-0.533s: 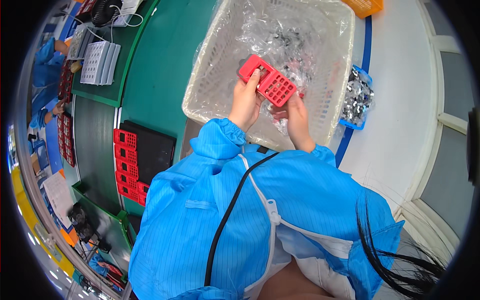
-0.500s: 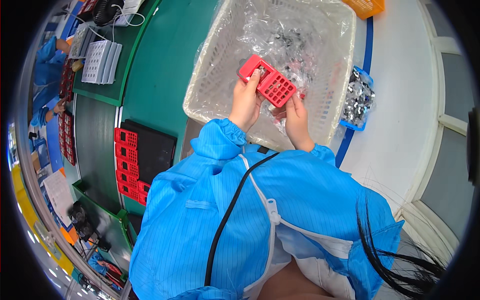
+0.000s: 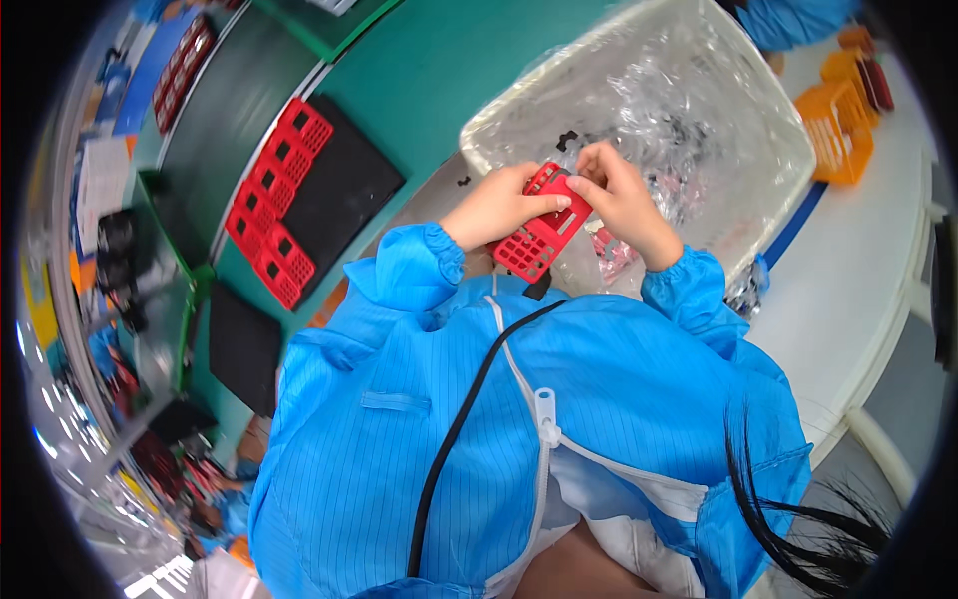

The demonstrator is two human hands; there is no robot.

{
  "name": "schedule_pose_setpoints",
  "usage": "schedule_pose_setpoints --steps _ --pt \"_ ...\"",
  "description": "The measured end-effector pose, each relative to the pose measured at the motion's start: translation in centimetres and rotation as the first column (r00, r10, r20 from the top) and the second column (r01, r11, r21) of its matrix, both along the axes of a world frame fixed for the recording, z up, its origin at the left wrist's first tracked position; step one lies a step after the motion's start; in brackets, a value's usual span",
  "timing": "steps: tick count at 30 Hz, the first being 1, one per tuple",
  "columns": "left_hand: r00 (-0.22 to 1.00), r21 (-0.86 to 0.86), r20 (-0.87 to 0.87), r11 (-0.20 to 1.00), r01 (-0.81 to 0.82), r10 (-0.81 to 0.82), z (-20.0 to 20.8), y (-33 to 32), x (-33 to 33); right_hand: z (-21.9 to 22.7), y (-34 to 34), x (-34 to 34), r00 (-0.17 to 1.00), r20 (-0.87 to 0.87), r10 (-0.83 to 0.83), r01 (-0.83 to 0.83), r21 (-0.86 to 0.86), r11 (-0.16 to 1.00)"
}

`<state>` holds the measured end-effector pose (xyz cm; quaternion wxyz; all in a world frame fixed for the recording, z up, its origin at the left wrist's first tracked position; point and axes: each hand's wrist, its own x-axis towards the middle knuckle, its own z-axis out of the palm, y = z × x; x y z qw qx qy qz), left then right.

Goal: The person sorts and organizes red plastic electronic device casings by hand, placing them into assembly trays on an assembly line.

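Observation:
A red plastic calculator housing (image 3: 534, 245), with a grid of key holes and a window, is tilted in front of my chest. My left hand (image 3: 504, 207) grips its left side, thumb across the front. At the upper end, by the window, my right hand (image 3: 621, 200) has its thumb against the housing and its fingers curled; what lies under them is partly hidden. A small black piece (image 3: 567, 140) shows just beyond the right fingertips; whether it is in the air or resting on something, I cannot tell. Beneath both hands stands a white crate (image 3: 499, 120) lined with clear plastic.
More red housings (image 3: 269, 190) lie in rows on a black mat (image 3: 349, 180) to the left, on a green bench (image 3: 419, 80). Clear wrap and small dark and pink scraps fill the crate. Orange baskets (image 3: 838, 130) stand at the right. A person's blue sleeve (image 3: 798, 20) shows at the far right.
The view has swung, so the crate sits further right. The housing has been turned, its key holes now lower left. My right hand went from the keypad end to the window end.

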<state>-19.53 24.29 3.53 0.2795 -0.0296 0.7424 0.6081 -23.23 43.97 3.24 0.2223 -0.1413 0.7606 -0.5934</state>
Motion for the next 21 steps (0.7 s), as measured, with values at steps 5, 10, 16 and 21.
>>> schedule_pose_setpoints --steps 5,10,16,21 --pt "0.946 0.244 0.118 0.915 -0.322 0.301 -0.5 -2.3 3.9 -3.4 2.0 -1.5 0.968 0.058 -0.243 0.247 -0.078 0.966" --pt "0.645 0.427 0.365 0.495 -0.757 0.671 -1.6 -6.0 7.2 -6.7 -2.0 1.8 0.917 -0.316 -0.243 0.34 0.303 0.89" --pt "0.368 0.341 0.032 0.336 -0.878 0.929 -3.2 -12.0 11.3 -3.2 -19.7 10.8 0.999 0.0 0.041 -0.041 0.0 0.999" --pt "0.241 0.236 -0.088 0.255 -0.938 0.967 -5.1 -19.5 13.4 -1.0 -28.5 11.5 0.983 0.121 0.135 -0.151 0.138 0.979"
